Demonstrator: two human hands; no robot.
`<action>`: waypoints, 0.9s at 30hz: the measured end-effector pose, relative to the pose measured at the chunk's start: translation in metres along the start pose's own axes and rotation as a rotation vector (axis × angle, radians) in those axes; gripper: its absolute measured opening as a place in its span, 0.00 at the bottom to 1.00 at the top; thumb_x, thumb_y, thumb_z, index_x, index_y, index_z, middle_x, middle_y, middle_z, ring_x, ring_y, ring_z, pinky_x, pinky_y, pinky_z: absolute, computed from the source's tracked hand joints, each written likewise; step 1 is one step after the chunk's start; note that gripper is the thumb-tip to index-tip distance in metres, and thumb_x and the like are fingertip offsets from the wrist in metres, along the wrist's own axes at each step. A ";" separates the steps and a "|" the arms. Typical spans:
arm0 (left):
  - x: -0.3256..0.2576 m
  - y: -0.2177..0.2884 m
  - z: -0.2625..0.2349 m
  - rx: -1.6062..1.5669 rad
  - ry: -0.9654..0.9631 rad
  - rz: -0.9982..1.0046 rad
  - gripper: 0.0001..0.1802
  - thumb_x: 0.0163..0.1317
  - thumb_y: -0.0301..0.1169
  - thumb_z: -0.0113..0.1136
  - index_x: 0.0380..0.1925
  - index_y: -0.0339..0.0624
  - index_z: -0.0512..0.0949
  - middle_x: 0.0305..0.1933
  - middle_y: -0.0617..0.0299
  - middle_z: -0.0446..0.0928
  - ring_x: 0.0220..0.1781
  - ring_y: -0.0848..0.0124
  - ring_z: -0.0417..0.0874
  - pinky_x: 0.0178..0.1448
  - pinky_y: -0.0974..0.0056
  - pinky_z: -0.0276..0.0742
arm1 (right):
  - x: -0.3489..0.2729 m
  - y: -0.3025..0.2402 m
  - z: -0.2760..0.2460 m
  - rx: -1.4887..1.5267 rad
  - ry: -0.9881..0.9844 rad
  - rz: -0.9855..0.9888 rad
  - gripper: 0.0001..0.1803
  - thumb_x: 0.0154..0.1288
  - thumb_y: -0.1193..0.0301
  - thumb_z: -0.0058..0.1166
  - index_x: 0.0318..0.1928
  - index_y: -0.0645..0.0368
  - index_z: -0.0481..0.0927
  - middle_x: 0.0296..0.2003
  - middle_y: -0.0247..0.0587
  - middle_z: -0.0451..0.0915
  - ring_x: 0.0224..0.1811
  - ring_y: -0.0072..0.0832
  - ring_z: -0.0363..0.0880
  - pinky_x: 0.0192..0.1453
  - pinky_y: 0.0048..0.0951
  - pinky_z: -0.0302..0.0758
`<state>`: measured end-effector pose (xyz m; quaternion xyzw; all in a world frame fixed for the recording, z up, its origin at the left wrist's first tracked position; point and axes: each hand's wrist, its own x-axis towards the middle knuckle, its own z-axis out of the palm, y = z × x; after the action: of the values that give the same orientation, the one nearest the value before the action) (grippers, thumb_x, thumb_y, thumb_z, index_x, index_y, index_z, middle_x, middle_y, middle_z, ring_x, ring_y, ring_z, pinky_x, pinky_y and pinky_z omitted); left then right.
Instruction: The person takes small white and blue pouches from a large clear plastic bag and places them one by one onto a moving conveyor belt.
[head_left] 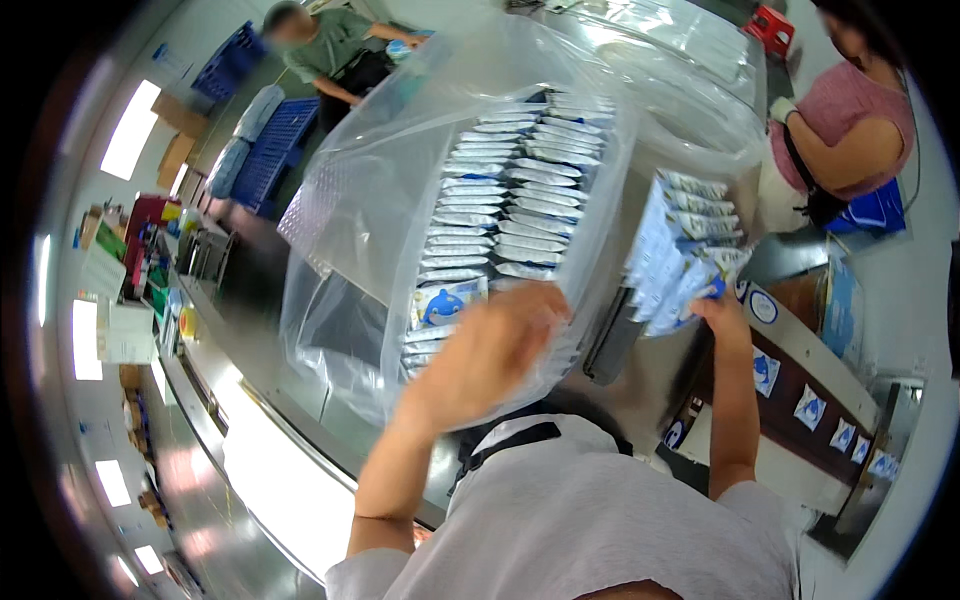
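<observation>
Head view: over the near end of two long columns of white-and-blue pillow-shaped packets (545,182), a blurred bare left grip (510,330), fingers partly curled; cannot tell any hold. Just left of that grip, face up, one flat white packet with a blue whale print (445,303). Around both columns, below and beyond the left grip, a large clear plastic bag (340,330). Farther right, a bare right grip (718,315), fingers against the near end of a leaning row of overlapping white-and-blue packets (670,240); cannot tell how tightly closed. Just right of the right grip, a dark brown conveyor belt (788,388) with spaced whale-print packets (810,408). Well beyond the right grip, a person in a pink top (870,145); far beyond the left grip, leftward, a blue plastic pallet (275,155) and a person in a green top (330,45).
</observation>
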<state>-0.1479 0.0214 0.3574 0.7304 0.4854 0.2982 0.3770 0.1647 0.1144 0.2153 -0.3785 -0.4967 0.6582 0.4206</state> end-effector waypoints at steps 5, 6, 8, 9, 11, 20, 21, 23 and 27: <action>-0.006 -0.146 0.005 1.016 -0.332 -0.556 0.12 0.59 0.29 0.46 0.37 0.38 0.78 0.46 0.50 0.77 0.50 0.53 0.77 0.52 0.50 0.72 | 0.091 -0.004 0.119 -0.030 -0.286 0.012 0.41 0.39 0.68 0.70 0.56 0.63 0.66 0.38 0.39 0.77 0.29 0.27 0.79 0.31 0.28 0.77; -0.013 -0.158 0.011 0.940 -0.185 -0.712 0.13 0.59 0.30 0.46 0.37 0.39 0.79 0.45 0.51 0.78 0.49 0.53 0.77 0.52 0.50 0.73 | 0.107 -0.006 0.140 -0.094 -0.348 0.044 0.42 0.39 0.67 0.71 0.55 0.64 0.65 0.40 0.40 0.76 0.30 0.27 0.79 0.32 0.29 0.77; -0.015 -0.151 -0.001 0.901 -0.286 -0.700 0.13 0.59 0.32 0.47 0.35 0.40 0.80 0.44 0.53 0.78 0.49 0.53 0.77 0.52 0.50 0.73 | 0.131 0.002 0.180 -0.340 -0.374 -0.410 0.44 0.39 0.62 0.71 0.55 0.66 0.63 0.43 0.46 0.77 0.38 0.32 0.80 0.37 0.28 0.77; -0.015 -0.148 -0.008 0.854 -0.390 -0.674 0.14 0.59 0.35 0.47 0.34 0.41 0.80 0.43 0.54 0.78 0.50 0.54 0.76 0.52 0.50 0.74 | 0.131 0.000 0.195 -0.329 -0.373 -0.417 0.44 0.39 0.62 0.71 0.55 0.66 0.63 0.43 0.46 0.77 0.38 0.32 0.80 0.37 0.28 0.77; -0.040 -0.151 -0.006 0.884 -0.626 -0.319 0.14 0.58 0.38 0.48 0.34 0.42 0.80 0.40 0.54 0.79 0.47 0.54 0.78 0.49 0.51 0.76 | 0.123 -0.019 0.224 -1.200 -0.424 -0.157 0.47 0.36 0.56 0.70 0.56 0.66 0.62 0.38 0.44 0.78 0.41 0.37 0.79 0.47 0.37 0.72; -0.099 -0.041 0.045 0.978 -0.178 -0.271 0.14 0.54 0.31 0.52 0.40 0.37 0.77 0.44 0.51 0.77 0.45 0.61 0.80 0.53 0.54 0.74 | 0.064 0.062 0.306 -1.404 -0.778 -0.439 0.55 0.55 0.30 0.36 0.69 0.62 0.51 0.71 0.52 0.45 0.72 0.51 0.44 0.67 0.65 0.42; -0.090 -0.029 0.050 0.785 -0.068 -0.029 0.13 0.52 0.29 0.55 0.39 0.38 0.77 0.42 0.55 0.77 0.44 0.62 0.79 0.50 0.57 0.75 | 0.059 0.069 0.300 -1.449 -0.738 -0.521 0.55 0.54 0.29 0.34 0.69 0.61 0.50 0.71 0.52 0.43 0.72 0.52 0.39 0.67 0.66 0.40; -0.070 -0.016 0.066 0.420 -0.112 0.133 0.10 0.52 0.26 0.56 0.35 0.36 0.76 0.41 0.56 0.77 0.43 0.61 0.79 0.46 0.60 0.75 | 0.045 0.089 0.294 -1.474 -0.682 -0.608 0.55 0.54 0.28 0.32 0.70 0.59 0.50 0.71 0.52 0.40 0.73 0.54 0.32 0.67 0.69 0.36; -0.039 -0.036 0.114 -0.243 -0.500 0.201 0.08 0.52 0.24 0.54 0.32 0.32 0.76 0.40 0.52 0.77 0.43 0.58 0.78 0.48 0.58 0.74 | 0.038 0.093 0.285 -1.369 -0.637 -0.628 0.49 0.58 0.33 0.33 0.69 0.57 0.53 0.72 0.47 0.41 0.74 0.46 0.37 0.67 0.69 0.35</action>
<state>-0.0873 -0.0357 0.2633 0.7750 0.2636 0.2008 0.5381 -0.1268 0.0401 0.1846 -0.1894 -0.9673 0.1364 0.0997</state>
